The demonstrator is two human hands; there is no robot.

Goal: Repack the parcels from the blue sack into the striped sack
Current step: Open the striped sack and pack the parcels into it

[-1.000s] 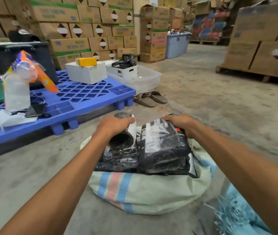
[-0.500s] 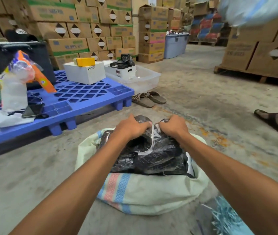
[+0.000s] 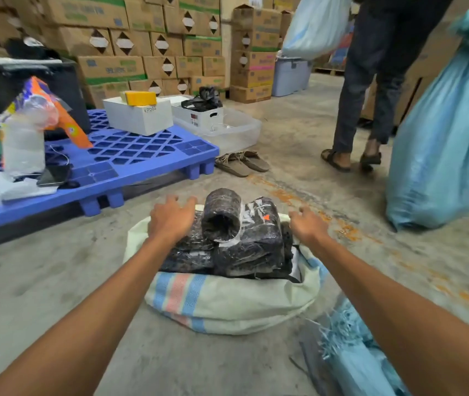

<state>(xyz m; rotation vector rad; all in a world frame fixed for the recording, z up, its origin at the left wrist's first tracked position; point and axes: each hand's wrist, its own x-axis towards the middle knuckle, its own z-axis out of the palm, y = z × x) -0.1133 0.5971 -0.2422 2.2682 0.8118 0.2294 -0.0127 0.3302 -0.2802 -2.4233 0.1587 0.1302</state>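
The striped sack [image 3: 227, 304] lies open on the concrete floor in front of me, stuffed with several black wrapped parcels [image 3: 244, 247]. A rolled black parcel [image 3: 222, 214] sits on top of the pile. My left hand [image 3: 170, 220] hovers at the sack's far left rim beside the roll, fingers spread and holding nothing. My right hand [image 3: 306, 224] is at the sack's right rim, fingers loosely curled, empty. The frayed mouth of the blue sack [image 3: 347, 352] lies at the lower right.
A blue plastic pallet [image 3: 130, 155] with a white box [image 3: 137, 115], bags and a phone lies on the left. Sandals [image 3: 242, 162] and a clear tub [image 3: 227, 132] sit behind the sack. A person [image 3: 370, 81] walks past at right carrying a big blue sack [image 3: 442, 138]. Cardboard boxes are stacked behind.
Both hands have let go of the parcels and moved apart to the sack's sides. The rolled parcel now rests on top. A person with sacks has walked into view at right.
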